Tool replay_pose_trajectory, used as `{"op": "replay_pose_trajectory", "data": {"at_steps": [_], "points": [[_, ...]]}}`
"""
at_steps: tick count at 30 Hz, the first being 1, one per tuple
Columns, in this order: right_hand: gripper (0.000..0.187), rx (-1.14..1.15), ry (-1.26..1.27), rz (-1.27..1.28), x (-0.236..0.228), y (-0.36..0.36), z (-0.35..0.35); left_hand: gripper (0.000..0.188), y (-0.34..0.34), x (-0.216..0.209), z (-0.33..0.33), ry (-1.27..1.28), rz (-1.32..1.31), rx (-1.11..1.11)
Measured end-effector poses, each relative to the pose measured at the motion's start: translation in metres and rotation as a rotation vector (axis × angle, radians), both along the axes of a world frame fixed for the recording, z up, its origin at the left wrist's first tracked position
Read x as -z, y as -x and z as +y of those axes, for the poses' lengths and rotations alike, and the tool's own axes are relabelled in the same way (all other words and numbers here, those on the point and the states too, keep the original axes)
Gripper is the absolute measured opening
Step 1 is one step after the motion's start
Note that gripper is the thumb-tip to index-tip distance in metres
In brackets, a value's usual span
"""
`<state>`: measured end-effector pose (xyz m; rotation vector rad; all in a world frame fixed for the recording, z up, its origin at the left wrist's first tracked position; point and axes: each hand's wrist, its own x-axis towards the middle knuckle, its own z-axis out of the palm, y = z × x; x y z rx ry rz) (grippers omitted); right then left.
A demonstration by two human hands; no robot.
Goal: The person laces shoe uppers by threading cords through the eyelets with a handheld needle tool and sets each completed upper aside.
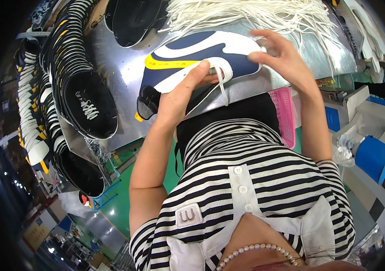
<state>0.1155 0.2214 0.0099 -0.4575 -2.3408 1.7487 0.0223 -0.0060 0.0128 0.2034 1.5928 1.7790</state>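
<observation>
A navy, white and yellow shoe upper (240,67) is held over the metal table, its toe pointing right. My left hand (181,92) is closed around its opening edge, thumb on top and fingers inside. A white shoelace (222,86) loops out of the opening beside my left thumb and hangs down. At the toe end, my right hand (285,56) curls round the edge, with the thumb on the near side and the index finger stretched along the far side. Its other fingers are partly hidden. The upper's black heel lining (148,103) shows below my left wrist.
Loose white laces (246,16) lie heaped at the table's far side. Long nested stacks of shoe uppers (90,106) curve along the left. Another black-lined upper (133,25) lies at the far left. A pink basket (283,113) sits under the table's edge (251,92), near a blue-grey machine (373,131).
</observation>
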Motion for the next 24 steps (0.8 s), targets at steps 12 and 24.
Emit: {"op": "replay_pose_trajectory", "data": {"at_steps": [12,24], "points": [[0.028,0.209,0.283,0.139,0.034,0.030,-0.008,0.023,0.024,0.001,-0.002,0.578,1.111,0.298],[0.020,-0.654,-0.079,-0.242,0.041,-0.057,-0.044,0.020,0.037,-0.056,-0.009,0.420,1.118,-0.038]]}}
